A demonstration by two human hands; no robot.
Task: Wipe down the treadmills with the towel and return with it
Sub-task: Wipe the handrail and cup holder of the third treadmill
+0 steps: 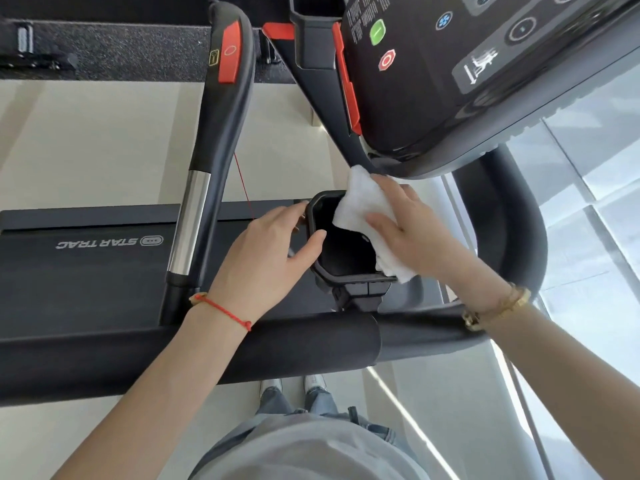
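A black treadmill fills the head view, its console [433,81] at the upper right and its belt deck [86,265] at the left. A black cup holder [346,258] juts out below the console. My right hand [408,233] presses a folded white towel [360,206] against the holder's right rim and into its opening. My left hand [270,258] grips the holder's left rim, thumb hooked over the edge. Part of the towel is hidden under my right hand.
A padded front handlebar [242,351] crosses below my wrists. A side handrail [214,161] with a red pad and a chrome section rises at the left. A red safety cord [242,185] hangs beside it. Pale floor lies around, with glass panels at the right.
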